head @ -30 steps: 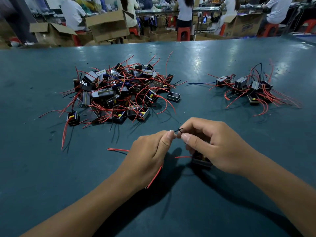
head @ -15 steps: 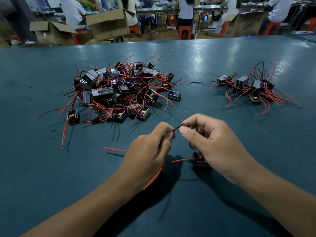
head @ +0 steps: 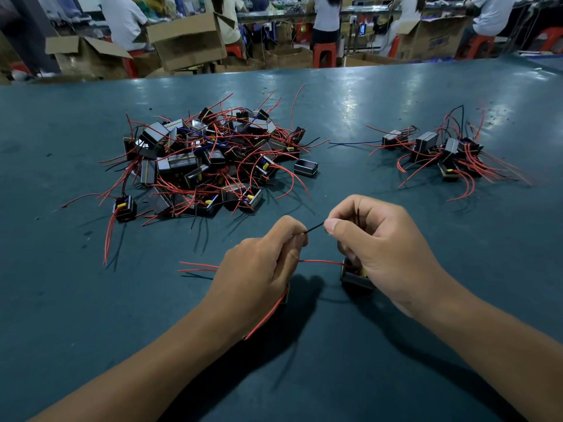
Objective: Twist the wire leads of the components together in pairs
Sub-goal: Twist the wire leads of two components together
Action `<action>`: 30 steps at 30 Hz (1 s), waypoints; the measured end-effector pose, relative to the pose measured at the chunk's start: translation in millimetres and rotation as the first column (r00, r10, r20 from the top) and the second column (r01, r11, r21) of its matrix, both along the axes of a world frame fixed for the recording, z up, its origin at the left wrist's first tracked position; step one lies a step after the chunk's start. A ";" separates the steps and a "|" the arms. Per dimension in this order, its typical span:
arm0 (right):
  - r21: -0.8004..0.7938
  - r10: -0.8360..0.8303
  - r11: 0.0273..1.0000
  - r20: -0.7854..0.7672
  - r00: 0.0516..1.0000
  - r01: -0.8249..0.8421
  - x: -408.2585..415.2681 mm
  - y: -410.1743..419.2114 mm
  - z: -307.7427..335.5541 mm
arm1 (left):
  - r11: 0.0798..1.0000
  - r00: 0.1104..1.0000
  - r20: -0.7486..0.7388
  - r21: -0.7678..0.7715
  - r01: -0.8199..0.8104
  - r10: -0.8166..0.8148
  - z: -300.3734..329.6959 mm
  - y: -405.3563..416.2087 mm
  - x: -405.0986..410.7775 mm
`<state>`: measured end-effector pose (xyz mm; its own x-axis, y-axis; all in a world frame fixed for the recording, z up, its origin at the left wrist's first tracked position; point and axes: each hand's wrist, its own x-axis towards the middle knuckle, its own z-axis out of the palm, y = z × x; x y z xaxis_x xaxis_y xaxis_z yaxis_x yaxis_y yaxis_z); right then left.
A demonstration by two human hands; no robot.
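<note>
Head view: at lower centre of the frame, a thin black lead [head: 315, 226] was pinched between left hand [head: 262, 271] and right hand [head: 380, 242], above the desk [head: 91, 300]. It was judged light, springy, slippery, best gripped near its tips.

Two hands pinching a black wire above a teal table

At frame centre the left hand [head: 259, 269] and right hand [head: 377, 245] pinch a thin black lead [head: 315, 227] between them; a component [head: 355, 277] lies under the right hand, the large pile [head: 201, 162] sits upper left, and a smaller pile [head: 441, 150] upper right on the table [head: 91, 300].
</note>
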<state>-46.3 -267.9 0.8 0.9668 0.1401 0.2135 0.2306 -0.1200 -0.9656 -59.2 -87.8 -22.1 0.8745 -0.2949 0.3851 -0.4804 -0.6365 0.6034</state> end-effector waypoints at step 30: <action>0.143 0.216 0.973 -0.291 0.932 -0.181 1.9 -3.1 11.2 | 0.999 0.989 0.150 0.033 0.002 -0.006 8.2 5.8 1.3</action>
